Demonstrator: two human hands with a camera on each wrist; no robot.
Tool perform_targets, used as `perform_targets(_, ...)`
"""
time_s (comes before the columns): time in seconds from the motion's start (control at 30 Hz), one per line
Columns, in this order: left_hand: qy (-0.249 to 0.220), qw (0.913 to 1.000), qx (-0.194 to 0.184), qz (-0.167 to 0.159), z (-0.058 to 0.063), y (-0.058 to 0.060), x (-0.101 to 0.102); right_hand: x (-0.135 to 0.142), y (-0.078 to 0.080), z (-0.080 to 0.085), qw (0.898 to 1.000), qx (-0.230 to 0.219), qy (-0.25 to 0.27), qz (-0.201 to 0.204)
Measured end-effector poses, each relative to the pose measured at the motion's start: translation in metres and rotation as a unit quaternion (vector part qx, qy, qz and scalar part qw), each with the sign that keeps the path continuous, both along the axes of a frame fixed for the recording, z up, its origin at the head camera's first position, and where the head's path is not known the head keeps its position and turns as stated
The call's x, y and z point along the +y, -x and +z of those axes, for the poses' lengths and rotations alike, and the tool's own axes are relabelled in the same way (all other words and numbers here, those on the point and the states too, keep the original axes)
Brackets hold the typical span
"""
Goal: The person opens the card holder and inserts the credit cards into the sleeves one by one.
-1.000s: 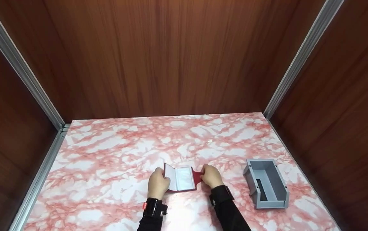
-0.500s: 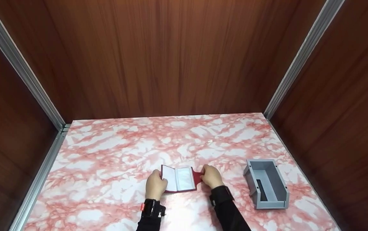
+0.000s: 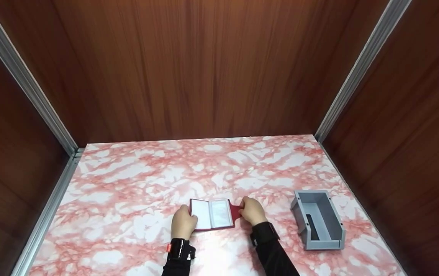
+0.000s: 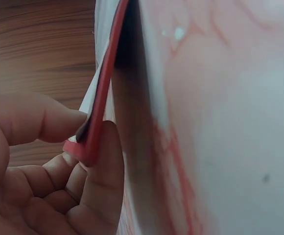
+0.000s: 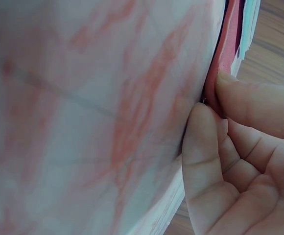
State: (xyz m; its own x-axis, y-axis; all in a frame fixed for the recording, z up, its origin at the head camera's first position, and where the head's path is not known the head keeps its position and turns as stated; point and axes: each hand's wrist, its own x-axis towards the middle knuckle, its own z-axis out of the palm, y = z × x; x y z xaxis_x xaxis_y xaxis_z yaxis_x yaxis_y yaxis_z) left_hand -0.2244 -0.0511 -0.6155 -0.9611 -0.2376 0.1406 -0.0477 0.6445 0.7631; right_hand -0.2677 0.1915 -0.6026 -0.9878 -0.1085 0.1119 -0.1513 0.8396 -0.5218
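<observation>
A red card holder (image 3: 220, 213) lies opened out on the table between the hands, its pale left side and clear plastic sleeves facing up. At its left edge, my left hand (image 3: 183, 223) pinches the cover. The left wrist view gives this closer: thumb on the inner side of the red cover (image 4: 104, 93), forefinger behind it, that edge tilted up off the table. On the other side my right hand (image 3: 253, 211) pinches the red closing tab (image 3: 235, 211). In the right wrist view the tab's end (image 5: 213, 90) sits between thumb and forefinger, close to the tabletop.
To the right of the right hand stands a grey plastic bin (image 3: 319, 220) with a dark strip inside. Pink-and-white marbled tabletop (image 3: 135, 172) surrounds the holder. Brown wood-grain panels (image 3: 189, 69) with metal posts close off the back and both sides.
My left hand has moved left and slightly down, swinging the left cover outward so the holder lies flatter and wider. The right hand keeps its place on the tab.
</observation>
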Motion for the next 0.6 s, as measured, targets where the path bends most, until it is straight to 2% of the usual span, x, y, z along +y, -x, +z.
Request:
perform_targets(0.43,0.024,0.9997,-0.01,-0.002,-0.0054,0.0013,-0.0039,0.0004,-0.0007,-0.0009,1.0,-0.002,-0.005,0.002)
perform_targets(0.6,0.025,0.9994,-0.023,-0.004,-0.0021,0.0009,-0.0051,-0.0001,-0.0013,0.0001,1.0,0.001,-0.007,0.005)
